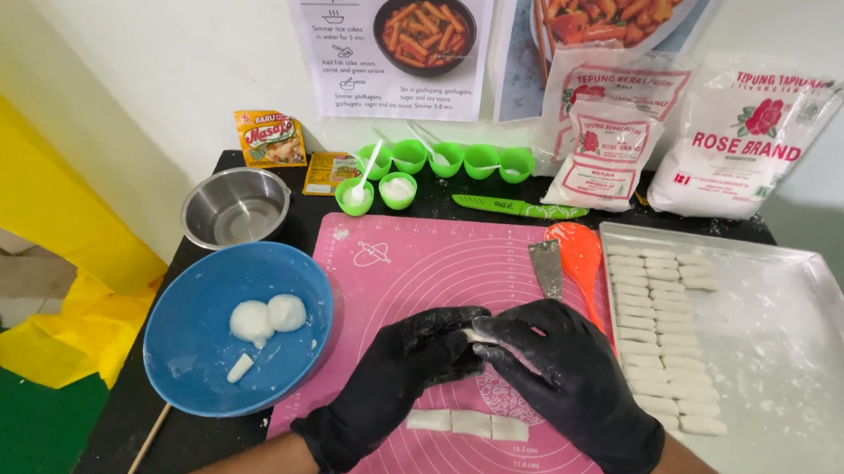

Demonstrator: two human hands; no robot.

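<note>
Hands: left, right pinch dough piece, mid pink mat, tray near.

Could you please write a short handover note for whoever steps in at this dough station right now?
Left hand and right hand, both in black gloves, meet over the pink mat, with a small white dough piece pinched between their fingers.
Three cut pieces lie in a row on the mat just below the hands.
The metal tray on the right holds columns of finished pieces along its left side; the rest is bare and floured.
The blue bowl on the left holds two dough balls and one small piece, not yet worked.
</note>
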